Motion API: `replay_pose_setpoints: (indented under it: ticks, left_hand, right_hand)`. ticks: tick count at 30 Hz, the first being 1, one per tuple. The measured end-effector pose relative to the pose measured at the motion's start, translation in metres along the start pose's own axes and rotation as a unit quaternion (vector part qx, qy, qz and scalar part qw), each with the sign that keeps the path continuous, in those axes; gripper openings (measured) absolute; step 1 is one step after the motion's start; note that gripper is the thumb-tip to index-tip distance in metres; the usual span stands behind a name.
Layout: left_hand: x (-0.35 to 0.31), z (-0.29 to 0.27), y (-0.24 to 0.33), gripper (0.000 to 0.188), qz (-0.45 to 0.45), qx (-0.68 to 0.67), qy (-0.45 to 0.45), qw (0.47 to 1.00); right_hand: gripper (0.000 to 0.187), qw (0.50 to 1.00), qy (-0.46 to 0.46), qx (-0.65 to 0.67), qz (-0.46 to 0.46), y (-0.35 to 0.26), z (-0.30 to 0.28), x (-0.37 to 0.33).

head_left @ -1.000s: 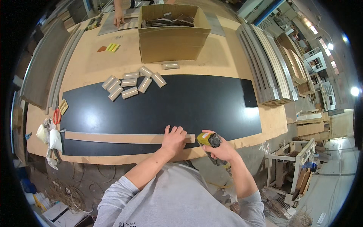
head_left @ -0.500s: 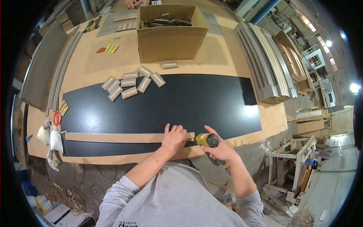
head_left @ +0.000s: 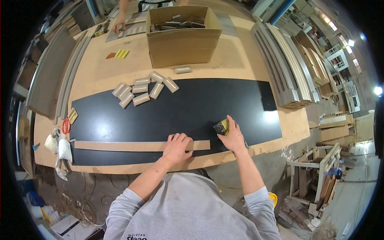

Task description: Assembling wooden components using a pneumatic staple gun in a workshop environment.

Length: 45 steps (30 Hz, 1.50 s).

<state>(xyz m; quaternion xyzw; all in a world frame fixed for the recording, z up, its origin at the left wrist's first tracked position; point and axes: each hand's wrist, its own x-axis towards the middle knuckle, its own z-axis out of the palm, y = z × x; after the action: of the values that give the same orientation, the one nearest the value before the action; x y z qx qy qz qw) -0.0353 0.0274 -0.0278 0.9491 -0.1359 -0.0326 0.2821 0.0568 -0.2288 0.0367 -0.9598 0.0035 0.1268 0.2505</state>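
A long light-brown strip (head_left: 120, 146) lies along the near side of a glossy black panel (head_left: 180, 108). My left hand (head_left: 177, 148) is curled over the strip near its right end, fingers on the far edge and thumb on the near one. Beyond the strip's right end, my right hand (head_left: 234, 138) grips a yellow-and-black cordless drill (head_left: 221, 127) over the panel. The drill's lower part is hidden behind that hand, and I cannot tell whether it touches the panel.
Several small tan blocks (head_left: 141, 89) lie at the panel's far edge. Behind them stands a cardboard box (head_left: 184, 48) of dark pieces. Red-handled scissors (head_left: 66, 125) and white plastic bags (head_left: 63, 150) sit left. Stacked boards (head_left: 280, 64) line the right. Another person's hand (head_left: 119, 25) reaches in across the table.
My right hand has carried the drill away from the strip's right end, farther over the panel. My left hand has slid left along the strip. Another person's arm now extends toward the far-left pieces.
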Motion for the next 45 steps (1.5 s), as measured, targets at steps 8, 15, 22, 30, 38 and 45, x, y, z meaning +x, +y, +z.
replay_pose_setpoints:
  ticks: [8,15,22,30,38,45]
  left_hand:
    - [-0.002,0.001,0.0,0.048,-0.012,0.003,-0.005,1.0]
    - [-0.001,-0.002,-0.003,0.045,0.026,-0.025,0.011,0.999]
    - [0.001,-0.004,-0.006,0.052,0.035,-0.049,0.015,0.998]
    - [0.004,0.001,-0.009,0.057,0.037,-0.041,0.002,0.998]
    - [0.003,-0.001,-0.009,0.054,0.021,-0.039,-0.015,0.999]
    - [0.002,-0.001,-0.007,0.053,0.039,-0.04,0.025,0.998]
  right_hand:
    - [0.082,0.993,-0.019,0.117,-0.011,0.01,-0.035,-0.009]
    - [0.069,0.917,-0.202,0.341,0.046,-0.032,-0.053,-0.066]
    - [0.069,0.936,-0.211,0.281,-0.024,-0.053,-0.018,-0.077]
    - [0.07,0.94,-0.212,0.266,-0.038,-0.058,-0.013,-0.067]
    - [0.075,0.947,-0.237,0.214,0.012,-0.075,-0.022,-0.063]
    - [0.075,0.945,-0.262,0.197,0.0,-0.066,-0.026,-0.079]
